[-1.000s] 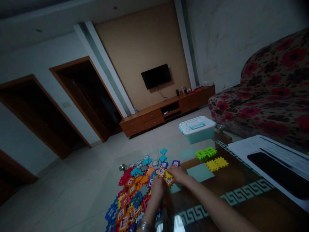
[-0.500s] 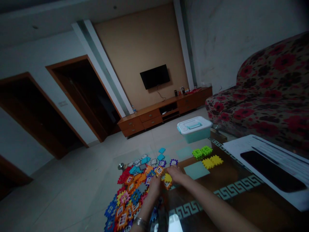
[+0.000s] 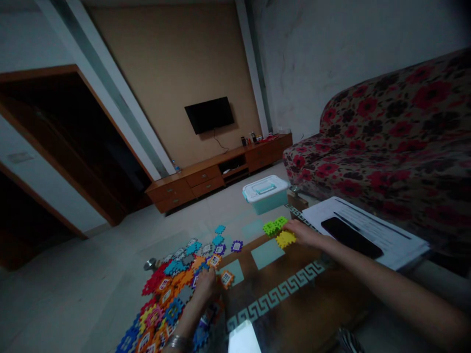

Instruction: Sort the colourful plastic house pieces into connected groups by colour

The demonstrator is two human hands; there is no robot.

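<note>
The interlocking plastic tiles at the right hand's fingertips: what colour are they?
Yellow interlocking plastic tiles, at the right hand, beside bright green tiles; head view.

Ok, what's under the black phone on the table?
White printed papers lie under the black phone, spreading well beyond it. The part of the table beneath the papers is covered.

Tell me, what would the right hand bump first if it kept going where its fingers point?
Probably the green toothed plastic tiles just ahead of the right hand, beside the yellow toothed plastic tiles; depth is unclear.
</note>
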